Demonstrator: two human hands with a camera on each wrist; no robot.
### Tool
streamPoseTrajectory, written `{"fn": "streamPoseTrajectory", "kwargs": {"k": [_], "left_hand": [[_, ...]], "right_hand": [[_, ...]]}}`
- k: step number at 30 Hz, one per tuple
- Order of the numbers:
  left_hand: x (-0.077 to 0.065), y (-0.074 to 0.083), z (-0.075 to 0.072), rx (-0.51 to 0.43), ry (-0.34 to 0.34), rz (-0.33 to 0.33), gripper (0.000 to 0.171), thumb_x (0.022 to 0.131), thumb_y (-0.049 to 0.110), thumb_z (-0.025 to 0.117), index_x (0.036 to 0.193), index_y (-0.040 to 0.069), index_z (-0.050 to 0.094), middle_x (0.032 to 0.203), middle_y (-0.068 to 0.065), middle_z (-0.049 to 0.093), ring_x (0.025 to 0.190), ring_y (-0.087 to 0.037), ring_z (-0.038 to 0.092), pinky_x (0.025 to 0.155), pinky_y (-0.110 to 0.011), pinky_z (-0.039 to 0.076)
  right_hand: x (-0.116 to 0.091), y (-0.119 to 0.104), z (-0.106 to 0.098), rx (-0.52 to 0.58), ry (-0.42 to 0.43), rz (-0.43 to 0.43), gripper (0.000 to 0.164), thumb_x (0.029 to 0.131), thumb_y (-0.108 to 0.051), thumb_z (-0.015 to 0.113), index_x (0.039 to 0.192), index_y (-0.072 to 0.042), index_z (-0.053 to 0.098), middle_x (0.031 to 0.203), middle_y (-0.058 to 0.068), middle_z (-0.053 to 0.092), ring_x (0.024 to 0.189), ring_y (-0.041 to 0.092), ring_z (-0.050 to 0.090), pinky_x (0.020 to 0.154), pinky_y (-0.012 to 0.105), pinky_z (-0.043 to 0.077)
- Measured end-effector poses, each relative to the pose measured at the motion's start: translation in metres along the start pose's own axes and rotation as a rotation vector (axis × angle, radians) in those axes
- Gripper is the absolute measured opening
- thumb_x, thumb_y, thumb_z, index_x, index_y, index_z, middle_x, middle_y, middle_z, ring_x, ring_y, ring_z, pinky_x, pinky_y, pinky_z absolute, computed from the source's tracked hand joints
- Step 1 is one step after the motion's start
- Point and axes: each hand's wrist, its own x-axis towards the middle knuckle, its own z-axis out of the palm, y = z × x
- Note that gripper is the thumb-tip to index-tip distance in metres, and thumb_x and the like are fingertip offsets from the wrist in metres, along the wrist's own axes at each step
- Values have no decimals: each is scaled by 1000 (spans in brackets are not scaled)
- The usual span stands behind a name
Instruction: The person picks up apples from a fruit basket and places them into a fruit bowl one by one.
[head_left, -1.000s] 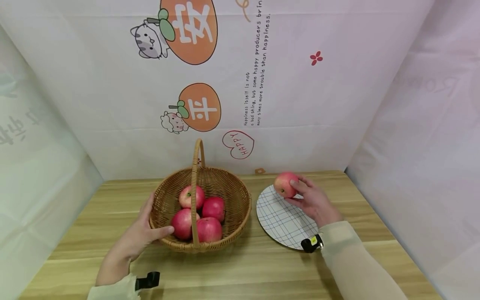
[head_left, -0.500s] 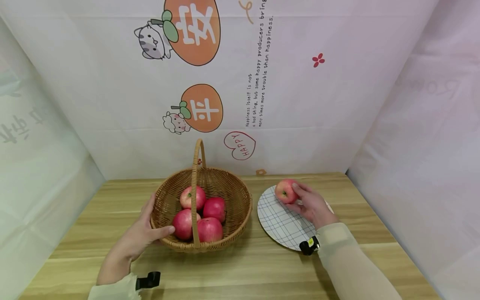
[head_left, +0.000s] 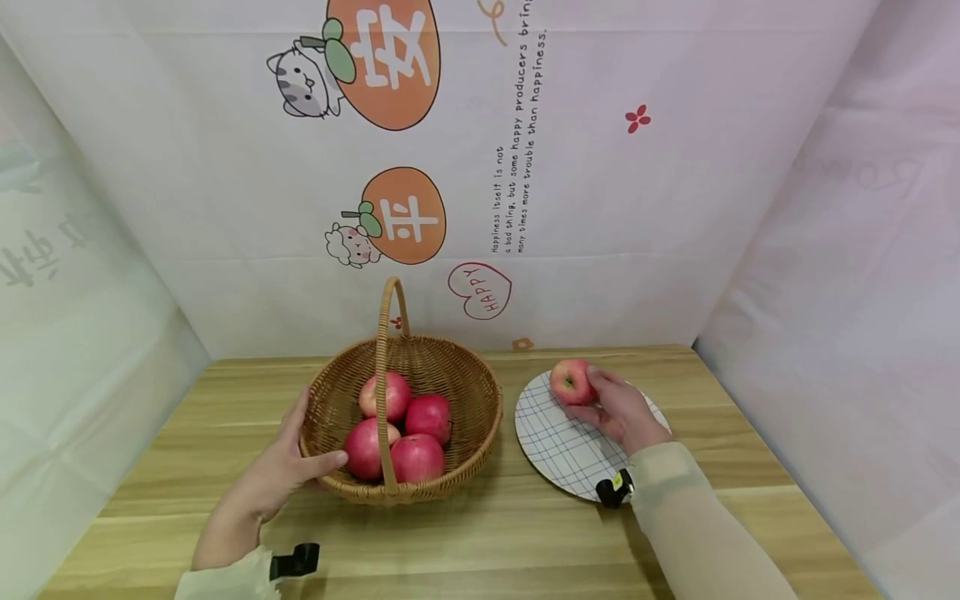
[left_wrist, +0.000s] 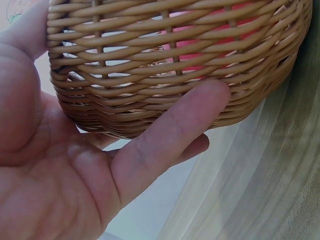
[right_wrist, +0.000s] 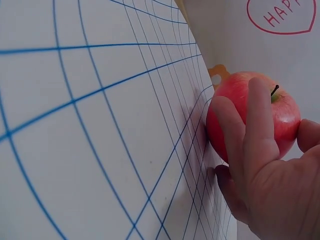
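An apple is grasped by the right hand at the far left part of the plate; whether the plate is touched by it cannot be told for certain. The basket, with four more apples inside, is gripped at its left side by the left hand, the thumb hooked over the rim. Placing on the plate is judged to be in hand; next, full support should be ensured before the fingers are loosened, lest the apple be rolled off.
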Motion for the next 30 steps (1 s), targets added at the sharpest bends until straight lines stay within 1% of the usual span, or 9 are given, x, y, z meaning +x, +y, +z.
{"fn": "streamPoseTrajectory", "kwargs": {"k": [3,7,10,12,16,22,26,30], "left_hand": [[-1,1,0,-1,-2,2,120,87,15,79,158,24,-18,159,-25,-19,141,-55,-3,108,-63,17],[-1,2,0,-10,-2,6,120,87,15,78,158,23,-18,159,-25,-19,141,-54,-3,109,-62,17],[-1,2,-1,-11,1,10,120,87,15,78,158,22,-18,159,-25,-19,141,-53,-4,109,-63,15],[-1,1,0,-15,2,13,121,87,14,79,158,21,-19,159,-25,-19,141,-53,-4,110,-62,14],[0,1,1,-19,5,20,121,86,15,79,158,21,-18,159,-25,-17,141,-53,1,110,-59,16],[0,1,1,-9,5,22,120,87,15,78,158,21,-18,159,-26,-16,140,-54,5,108,-57,21],[0,2,1,4,5,17,120,87,16,79,158,21,-18,159,-27,-15,140,-55,5,108,-58,21],[0,2,1,5,5,13,120,87,16,79,158,21,-18,159,-27,-15,140,-55,6,108,-58,21]], "right_hand": [[-1,-2,1,16,-17,17,62,107,-27,47,161,-17,20,155,16,25,102,34,65,88,41,53],[-2,-4,1,21,-40,21,62,108,-26,43,162,-26,14,158,13,22,104,35,65,88,42,53],[-3,-5,1,15,-35,27,62,108,-27,41,162,-28,10,160,13,19,104,37,65,87,41,53],[-3,-6,0,12,-32,36,64,109,-27,40,162,-29,5,162,13,15,105,37,65,88,42,53],[-5,-9,-2,16,-25,55,68,108,-28,41,162,-31,-1,164,10,7,106,38,64,88,42,53],[-5,-11,-4,19,-22,48,69,108,-26,43,162,-31,1,162,12,7,105,35,64,87,39,53],[-5,-11,-3,6,-11,46,69,107,-24,47,162,-30,6,161,14,11,106,35,62,86,39,54],[-5,-11,-3,8,2,52,70,106,-23,50,162,-31,8,162,12,12,109,35,60,86,38,54]]}}
